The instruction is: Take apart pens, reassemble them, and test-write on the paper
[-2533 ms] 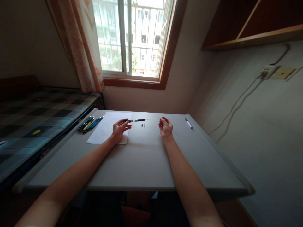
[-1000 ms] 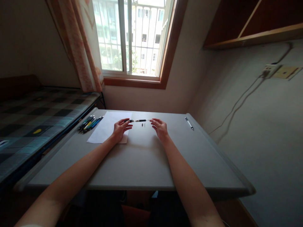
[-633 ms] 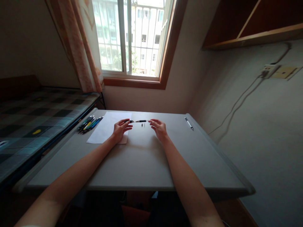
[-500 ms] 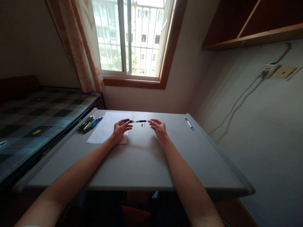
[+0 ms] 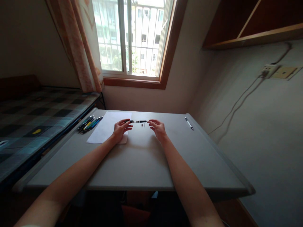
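A dark pen with a clear and silver middle part lies level between my two hands, above the grey table. My left hand pinches its left end over the edge of a white sheet of paper. At the pen's right end, the fingertips of my right hand are closed on a small thin tip; what exactly they grip is too small to tell. Two tiny parts rest on the table just below the pen.
Several pens are piled at the table's left back corner, beside the paper. One white and black pen lies at the right back. A bed stands left of the table, and a window is behind it.
My right hand has shifted slightly left, closer to the pen's dark right section. My left hand looks the same.
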The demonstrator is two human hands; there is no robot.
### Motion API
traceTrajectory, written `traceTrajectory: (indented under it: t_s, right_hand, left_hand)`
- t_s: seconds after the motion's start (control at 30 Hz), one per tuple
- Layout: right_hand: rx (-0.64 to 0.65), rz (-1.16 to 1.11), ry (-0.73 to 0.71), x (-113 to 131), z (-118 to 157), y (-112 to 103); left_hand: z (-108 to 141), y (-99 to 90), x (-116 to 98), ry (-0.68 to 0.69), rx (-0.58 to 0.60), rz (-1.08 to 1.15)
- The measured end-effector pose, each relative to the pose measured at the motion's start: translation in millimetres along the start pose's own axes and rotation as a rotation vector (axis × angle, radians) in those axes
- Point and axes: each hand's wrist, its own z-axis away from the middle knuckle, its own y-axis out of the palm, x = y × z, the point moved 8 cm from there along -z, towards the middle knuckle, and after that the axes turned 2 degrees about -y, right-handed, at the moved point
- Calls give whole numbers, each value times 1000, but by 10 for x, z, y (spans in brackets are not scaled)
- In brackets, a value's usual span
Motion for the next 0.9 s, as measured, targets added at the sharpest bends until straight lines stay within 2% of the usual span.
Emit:
traceTrajectory:
  t_s: [0.9]
  right_hand:
    - [-7, 45, 15, -43, -25, -21]
  left_hand:
    - [-1, 3, 5, -4, 1, -12]
